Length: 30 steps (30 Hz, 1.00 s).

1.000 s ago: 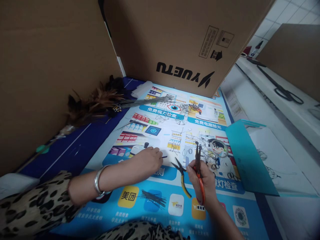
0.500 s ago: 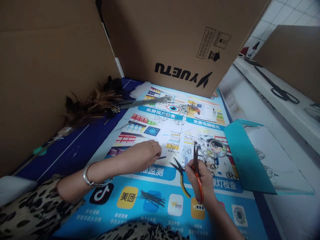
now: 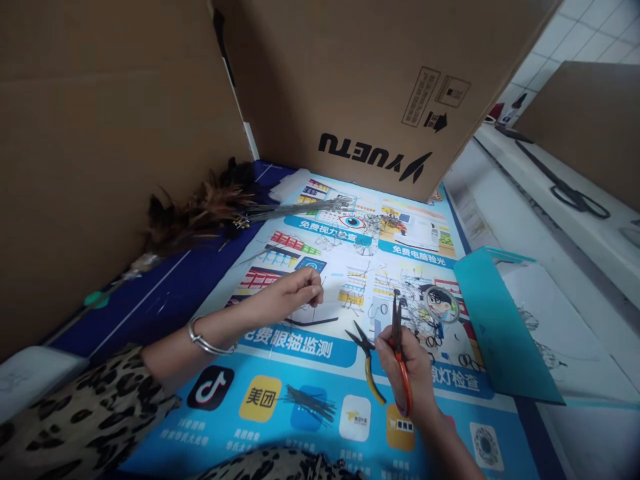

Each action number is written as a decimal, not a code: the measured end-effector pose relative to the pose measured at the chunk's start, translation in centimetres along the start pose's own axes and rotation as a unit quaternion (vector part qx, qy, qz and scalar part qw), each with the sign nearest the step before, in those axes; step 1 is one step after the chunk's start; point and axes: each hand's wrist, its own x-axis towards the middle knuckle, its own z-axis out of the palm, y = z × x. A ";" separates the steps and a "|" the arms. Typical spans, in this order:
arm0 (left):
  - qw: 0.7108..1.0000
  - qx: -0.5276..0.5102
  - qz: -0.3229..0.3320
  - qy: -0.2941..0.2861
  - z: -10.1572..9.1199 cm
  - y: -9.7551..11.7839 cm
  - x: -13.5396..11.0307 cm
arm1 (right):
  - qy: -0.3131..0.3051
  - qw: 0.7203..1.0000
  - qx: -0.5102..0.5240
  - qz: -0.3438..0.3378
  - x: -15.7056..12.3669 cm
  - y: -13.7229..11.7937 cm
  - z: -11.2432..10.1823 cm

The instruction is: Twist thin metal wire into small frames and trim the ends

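Observation:
My left hand [image 3: 287,293] is raised a little above a printed blue poster [image 3: 280,427] and pinches a thin short wire [image 3: 317,301] that hangs from the fingertips. My right hand [image 3: 407,363] grips orange-handled pliers [image 3: 399,347], jaws pointing away from me. Yellow-handled pliers [image 3: 367,357] lie on the poster just left of that hand. A small bundle of dark wire pieces [image 3: 310,402] lies nearer me. Several bent wire loops [image 3: 425,307] are scattered ahead of the right hand.
Large cardboard boxes [image 3: 360,80] wall off the left and back. A feather duster [image 3: 200,210] and a bundle of long wires [image 3: 300,208] lie at the back left. A teal folder [image 3: 493,327] with paper sits at the right; black scissors [image 3: 575,195] rest on the white ledge.
My left hand has lifted off the poster and moved slightly away from me, bringing a thin wire up with it. My right hand keeps the orange pliers in about the same place.

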 end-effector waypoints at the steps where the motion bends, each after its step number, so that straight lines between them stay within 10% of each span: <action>1: 0.999 -0.042 -0.009 -0.003 0.2 0.0 -0.1 | -0.001 1.000 0.002 0.001 0.0 -0.1 0.0; 12: 0.948 -0.302 -0.100 -0.016 3.0 0.3 -1.7 | -0.032 0.993 0.091 0.063 -0.2 -1.2 1.4; 30: 0.952 -0.296 -0.043 0.068 3.9 0.4 -3.1 | -0.121 0.938 0.306 0.107 1.6 -5.8 6.3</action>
